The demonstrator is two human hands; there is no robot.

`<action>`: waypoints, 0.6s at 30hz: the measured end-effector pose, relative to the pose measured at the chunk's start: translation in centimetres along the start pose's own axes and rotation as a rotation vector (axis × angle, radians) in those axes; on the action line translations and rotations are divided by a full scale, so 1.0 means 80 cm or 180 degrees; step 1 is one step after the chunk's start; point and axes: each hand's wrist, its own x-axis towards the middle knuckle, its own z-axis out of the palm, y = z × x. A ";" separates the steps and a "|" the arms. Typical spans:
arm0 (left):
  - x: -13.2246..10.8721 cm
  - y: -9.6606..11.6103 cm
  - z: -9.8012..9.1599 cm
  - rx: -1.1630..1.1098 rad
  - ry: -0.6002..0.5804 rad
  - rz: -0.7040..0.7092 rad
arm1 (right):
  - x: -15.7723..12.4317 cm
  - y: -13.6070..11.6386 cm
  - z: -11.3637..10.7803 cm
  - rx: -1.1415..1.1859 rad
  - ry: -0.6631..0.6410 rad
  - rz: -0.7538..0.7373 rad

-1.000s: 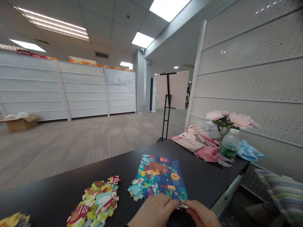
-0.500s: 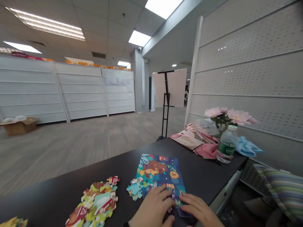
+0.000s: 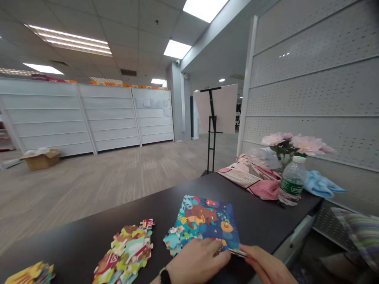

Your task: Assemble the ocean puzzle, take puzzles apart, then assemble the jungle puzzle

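A partly assembled jigsaw puzzle (image 3: 201, 215) with a brown bear on a dark blue ground lies on the dark table. At its near edge, my right hand (image 3: 265, 264) pinches a puzzle piece (image 3: 237, 253), seen almost edge-on and tilted. My left hand (image 3: 198, 258) lies over the puzzle's lower edge, its fingers bent and close together, thumb and fingertips at the left end of that same piece. Part of the puzzle is hidden under this hand. Teal loose pieces (image 3: 174, 240) touch the puzzle's left side.
Left of the puzzle is a heap of colourful pieces (image 3: 127, 252), with a yellow pile (image 3: 31, 273) in the near left corner. A water bottle (image 3: 292, 183), pink cloth (image 3: 263, 187), blue cloth (image 3: 321, 183) and pink flowers (image 3: 308, 145) stand at the far right.
The view has shifted slightly left. My spread fingers have drawn together; the right hand has lifted the piece at the puzzle's near edge, which now shows edge-on between both hands.
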 end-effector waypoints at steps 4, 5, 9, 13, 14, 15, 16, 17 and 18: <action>0.008 -0.003 -0.002 0.0270 0.0011 -0.0021 | 0.003 0.026 0.019 -0.0205 0.0550 0.0437; 0.010 -0.005 0.000 0.0303 -0.0028 -0.0008 | 0.005 0.029 0.023 -0.0231 0.0595 0.0475; 0.017 -0.013 0.008 0.0365 -0.0160 0.0227 | 0.011 0.028 0.034 -0.0273 0.0408 0.0201; 0.018 -0.022 0.004 0.0556 -0.0140 0.0561 | 0.007 0.021 0.043 -0.0197 0.0081 -0.0036; 0.018 -0.024 0.000 0.0607 -0.0122 0.0624 | 0.006 0.021 0.044 -0.0144 0.0108 0.0016; 0.017 -0.026 -0.006 0.0639 -0.0104 0.0676 | 0.004 0.023 0.044 -0.0093 0.0181 0.0153; 0.016 -0.028 -0.012 0.0642 -0.0092 0.0697 | 0.002 0.025 0.043 -0.0058 0.0273 0.0365; 0.016 -0.030 -0.018 0.0626 -0.0087 0.0672 | 0.001 0.027 0.040 -0.0050 0.0336 0.0600; 0.016 -0.032 -0.023 0.0589 -0.0105 0.0609 | 0.000 0.029 0.037 -0.0070 0.0328 0.0799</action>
